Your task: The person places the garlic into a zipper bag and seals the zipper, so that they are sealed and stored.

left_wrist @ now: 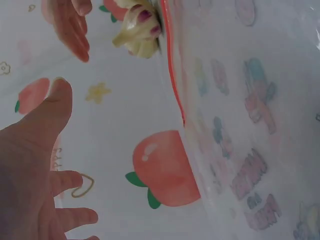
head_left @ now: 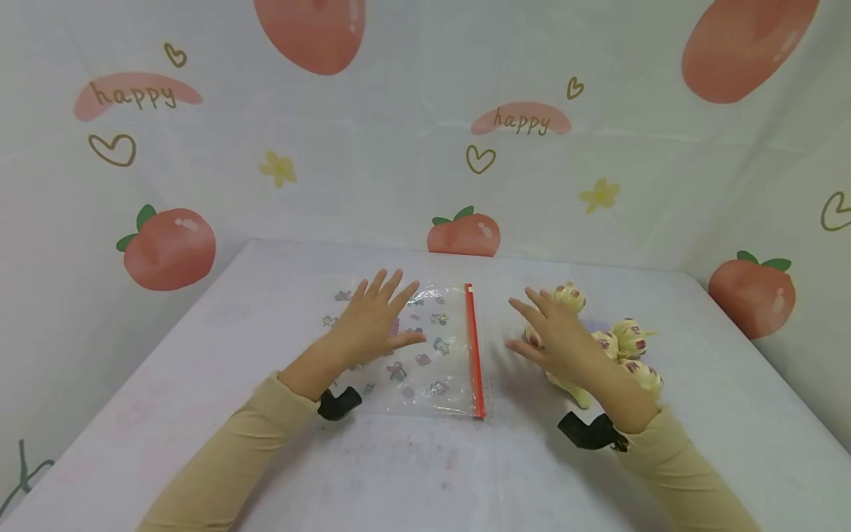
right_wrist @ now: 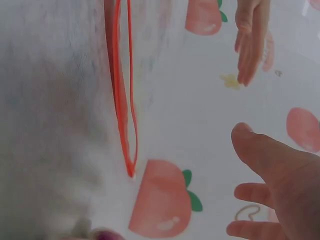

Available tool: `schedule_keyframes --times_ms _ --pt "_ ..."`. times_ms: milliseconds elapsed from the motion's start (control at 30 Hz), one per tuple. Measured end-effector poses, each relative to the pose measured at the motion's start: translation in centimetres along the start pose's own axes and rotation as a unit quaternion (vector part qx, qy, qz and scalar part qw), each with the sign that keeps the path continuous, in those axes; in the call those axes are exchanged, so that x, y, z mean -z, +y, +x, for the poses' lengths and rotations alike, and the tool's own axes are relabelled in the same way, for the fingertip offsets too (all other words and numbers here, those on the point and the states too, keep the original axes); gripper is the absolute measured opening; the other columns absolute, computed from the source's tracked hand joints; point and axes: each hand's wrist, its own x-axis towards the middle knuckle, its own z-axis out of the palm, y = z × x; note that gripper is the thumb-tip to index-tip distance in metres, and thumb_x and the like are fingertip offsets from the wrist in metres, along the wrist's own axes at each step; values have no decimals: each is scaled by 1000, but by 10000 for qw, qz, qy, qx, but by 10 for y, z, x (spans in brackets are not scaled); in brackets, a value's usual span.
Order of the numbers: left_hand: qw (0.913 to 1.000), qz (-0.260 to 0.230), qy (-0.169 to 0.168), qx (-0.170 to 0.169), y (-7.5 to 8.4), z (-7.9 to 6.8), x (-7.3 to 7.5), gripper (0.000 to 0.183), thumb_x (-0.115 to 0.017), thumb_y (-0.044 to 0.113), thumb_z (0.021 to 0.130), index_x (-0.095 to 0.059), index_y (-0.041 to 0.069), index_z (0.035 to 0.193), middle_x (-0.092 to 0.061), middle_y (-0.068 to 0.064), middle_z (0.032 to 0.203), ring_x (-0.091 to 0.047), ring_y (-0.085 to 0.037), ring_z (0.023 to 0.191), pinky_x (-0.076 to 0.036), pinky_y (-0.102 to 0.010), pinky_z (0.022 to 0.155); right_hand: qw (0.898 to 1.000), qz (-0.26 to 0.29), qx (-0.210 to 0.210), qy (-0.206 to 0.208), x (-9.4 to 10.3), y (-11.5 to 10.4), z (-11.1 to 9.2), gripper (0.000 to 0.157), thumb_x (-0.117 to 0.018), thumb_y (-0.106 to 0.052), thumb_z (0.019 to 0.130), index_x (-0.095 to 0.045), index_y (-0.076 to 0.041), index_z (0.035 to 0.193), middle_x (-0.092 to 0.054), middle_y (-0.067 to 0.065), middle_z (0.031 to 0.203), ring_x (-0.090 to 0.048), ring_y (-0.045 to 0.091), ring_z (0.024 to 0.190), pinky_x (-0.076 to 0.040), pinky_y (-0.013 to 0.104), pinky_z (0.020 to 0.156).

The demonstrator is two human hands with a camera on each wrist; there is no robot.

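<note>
A clear zip-lock bag (head_left: 419, 369) printed with small cartoon figures lies flat on the table, its red zip edge (head_left: 476, 355) on the right. In the right wrist view the two red strips (right_wrist: 125, 100) stand apart, leaving a gap at the bag's mouth. My left hand (head_left: 372, 321) is over the bag, fingers spread and holding nothing. Over the cluster of garlic bulbs (head_left: 628, 336) is my right hand (head_left: 561, 340), fingers extended, nothing in its grasp. It partly hides the bulbs, which are cream with purple patches; one bulb (left_wrist: 140, 30) also shows in the left wrist view.
The white table (head_left: 425, 473) meets a pale backdrop (head_left: 385, 148) printed with peaches, hearts and "happy" along its back edge. Black straps (head_left: 592, 431) sit at both wrists. A dark green cord-like thing (head_left: 25, 476) shows at the lower left.
</note>
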Motion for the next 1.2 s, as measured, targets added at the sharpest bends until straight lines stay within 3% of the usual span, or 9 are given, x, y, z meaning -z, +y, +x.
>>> schedule_keyframes --times_ms 300,567,833,1033,1200 --pt "9970 -204 -611 -422 18 8 -3 78 -52 57 88 -25 14 148 -24 -16 154 -18 -38 143 -19 -55 114 9986 52 445 -289 -20 -13 -3 53 -66 -30 86 -52 -5 130 -49 25 134 -52 41 119 -47 50 93" --pt "9905 -410 -1027 -811 34 17 -15 74 -55 54 87 -32 13 144 -36 -15 148 -32 -33 139 -26 -51 113 9956 -117 610 -705 -35 -18 -4 46 -64 -25 87 -54 -5 127 -55 23 128 -56 39 116 -48 50 92" --pt "9847 -260 -1295 -1137 46 23 -28 71 -55 53 88 -34 14 144 -39 -14 147 -34 -31 138 -29 -49 112 9937 -89 646 -915 -44 -18 -4 45 -66 -23 86 -54 -3 125 -56 24 126 -55 38 117 -45 50 96" --pt "9815 -177 -1547 -1113 52 28 -36 70 -54 54 88 -33 18 145 -37 -12 148 -34 -30 139 -30 -46 112 9931 -153 679 -949 -49 -15 -4 47 -66 -25 86 -54 -2 125 -55 25 127 -53 39 118 -42 52 99" --pt "9794 -366 -1800 -835 55 30 -38 71 -55 54 87 -29 24 146 -33 -9 151 -33 -28 140 -33 -48 110 9923 -148 767 -963 -51 -15 -4 46 -65 -26 87 -55 -1 125 -55 26 126 -54 40 118 -42 52 98"
